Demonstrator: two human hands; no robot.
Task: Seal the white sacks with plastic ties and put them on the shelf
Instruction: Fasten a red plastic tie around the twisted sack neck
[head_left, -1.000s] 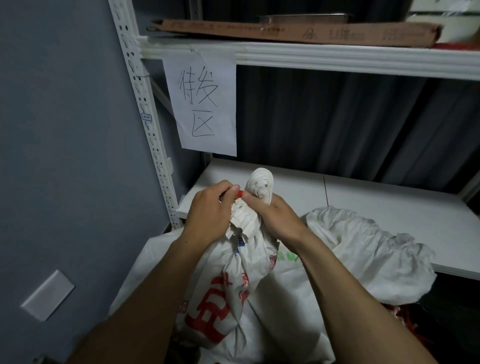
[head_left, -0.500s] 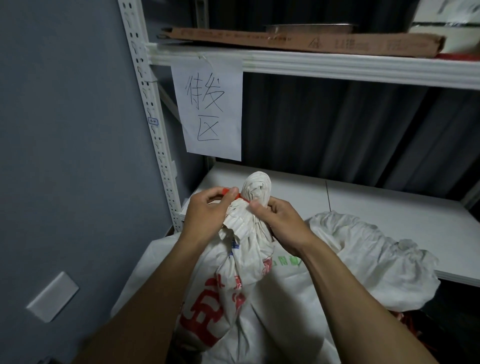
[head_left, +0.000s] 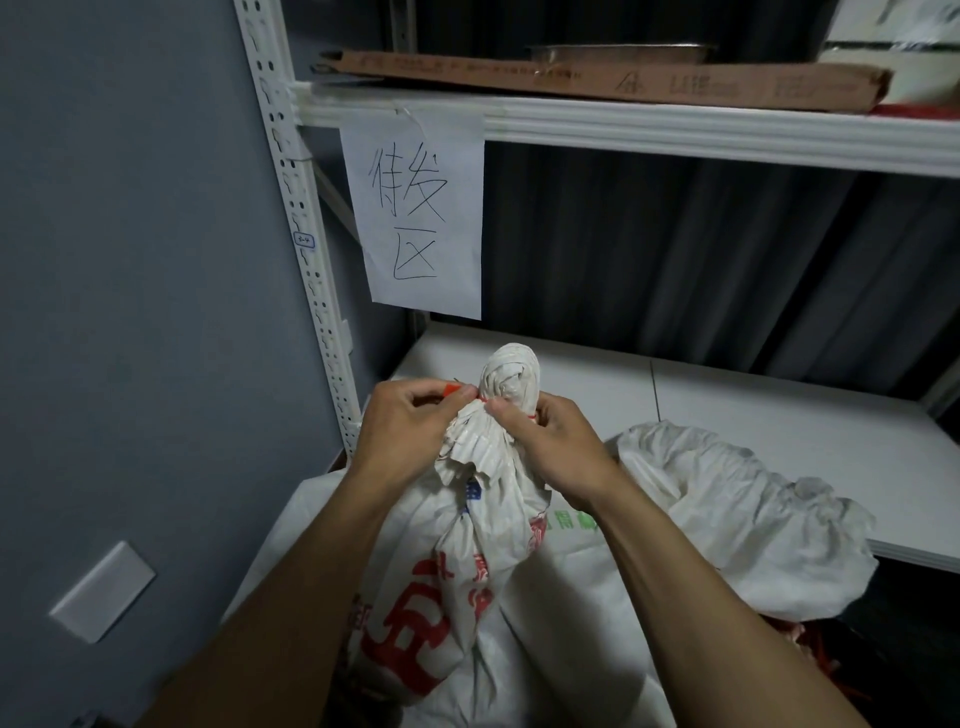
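A white sack (head_left: 483, 525) with red and blue print stands in front of me, its mouth bunched into a twisted neck with a knob on top. A red plastic tie (head_left: 451, 388) circles that neck. My left hand (head_left: 410, 426) pinches the tie's free end on the left of the neck. My right hand (head_left: 545, 447) grips the neck from the right, its thumb pressed on the tie. Another white sack (head_left: 737, 509) lies open and crumpled to the right. The white shelf (head_left: 753, 421) lies just behind the sacks.
A handwritten paper sign (head_left: 415, 218) hangs from the upper shelf (head_left: 675, 130), which carries a long cardboard box (head_left: 597, 78). The perforated shelf post (head_left: 306, 249) stands left of my hands, next to a blue-grey wall. A dark curtain hangs behind the shelf.
My left hand has drawn the red tie's end a little further left from the neck. The view has shifted slightly downward and left.
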